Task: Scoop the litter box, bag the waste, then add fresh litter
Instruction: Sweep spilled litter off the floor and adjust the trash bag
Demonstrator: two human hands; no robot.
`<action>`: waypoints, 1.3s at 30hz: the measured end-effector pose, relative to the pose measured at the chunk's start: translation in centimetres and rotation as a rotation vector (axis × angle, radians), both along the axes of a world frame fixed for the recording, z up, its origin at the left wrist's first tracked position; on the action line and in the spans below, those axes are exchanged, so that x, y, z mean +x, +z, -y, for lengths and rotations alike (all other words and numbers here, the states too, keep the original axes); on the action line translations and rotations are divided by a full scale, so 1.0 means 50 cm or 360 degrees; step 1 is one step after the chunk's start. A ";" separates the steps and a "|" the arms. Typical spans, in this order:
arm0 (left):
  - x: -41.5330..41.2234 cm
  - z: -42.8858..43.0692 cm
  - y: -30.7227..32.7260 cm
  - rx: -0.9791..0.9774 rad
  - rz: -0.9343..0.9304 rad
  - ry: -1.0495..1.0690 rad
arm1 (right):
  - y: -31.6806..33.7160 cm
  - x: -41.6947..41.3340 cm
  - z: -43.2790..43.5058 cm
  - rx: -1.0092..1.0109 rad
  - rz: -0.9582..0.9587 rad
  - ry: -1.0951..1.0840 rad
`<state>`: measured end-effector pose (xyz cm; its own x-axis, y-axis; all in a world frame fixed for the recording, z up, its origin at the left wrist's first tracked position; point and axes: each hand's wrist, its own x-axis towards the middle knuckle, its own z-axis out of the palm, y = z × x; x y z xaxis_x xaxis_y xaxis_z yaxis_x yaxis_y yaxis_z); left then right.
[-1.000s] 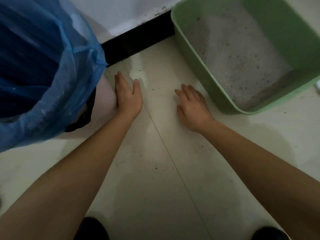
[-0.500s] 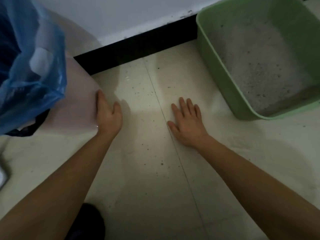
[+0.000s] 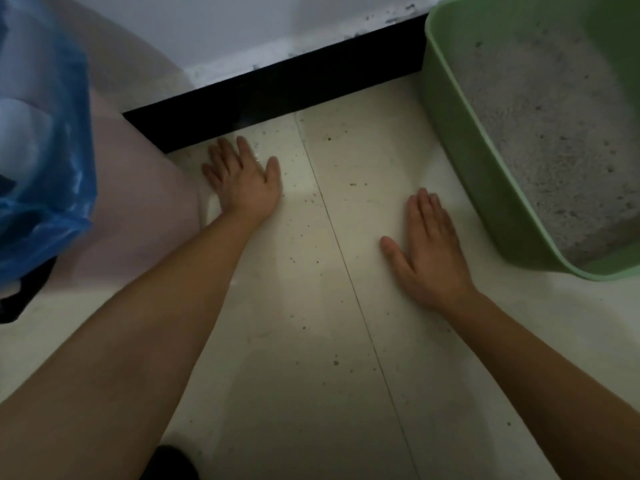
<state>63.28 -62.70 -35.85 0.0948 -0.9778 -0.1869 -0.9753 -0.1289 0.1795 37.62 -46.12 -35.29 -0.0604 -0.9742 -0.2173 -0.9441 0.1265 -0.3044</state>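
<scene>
Green plastic litter box (image 3: 460, 150) at the right, both hands spread flat on the pale tiled floor (image 3: 311, 358) beside it.

Grey litter (image 3: 540, 133) flecked with dark bits covers the box's bottom, and the box stands on the floor with its far corner against the black baseboard (image 3: 277, 98). The right hand (image 3: 429, 251) lies palm down, fingers straight and together, holding nothing, just beside the box's near wall. The left hand (image 3: 242, 185) is also flat and empty, fingers pointing at the baseboard, right at the edge of a pale pink bin (image 3: 145, 209); whether it touches the bin cannot be told. A blue plastic bag (image 3: 52, 168) lines the bin at the far left. Small dark specks (image 3: 335, 362) are scattered over the tiles between and in front of the hands.
</scene>
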 end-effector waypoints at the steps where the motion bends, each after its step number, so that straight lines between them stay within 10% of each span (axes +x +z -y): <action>1: -0.015 0.006 -0.003 -0.0004 0.0031 -0.0006 | 0.001 -0.005 0.006 -0.0007 0.0021 0.0004; 12: 0.018 -0.068 0.006 -0.0031 -0.0257 -0.1179 | -0.022 0.020 0.326 -0.0253 0.0060 0.0042; 20: 0.070 -0.035 0.018 -0.0347 -0.0745 -0.0104 | -0.022 0.116 0.366 -0.0200 -0.0036 0.0628; 25: 0.014 0.040 0.011 -0.0258 -0.0614 -0.0417 | 0.016 0.074 0.246 -0.0122 0.0252 0.1114; 34: -0.103 -0.023 0.016 -0.0028 -0.0657 -0.1119 | 0.003 -0.053 0.253 -0.0421 0.0575 -0.0140; 39: -0.029 -0.132 0.042 -0.0142 -0.0668 -0.1342 | -0.004 0.018 0.359 -0.0316 0.0400 0.0316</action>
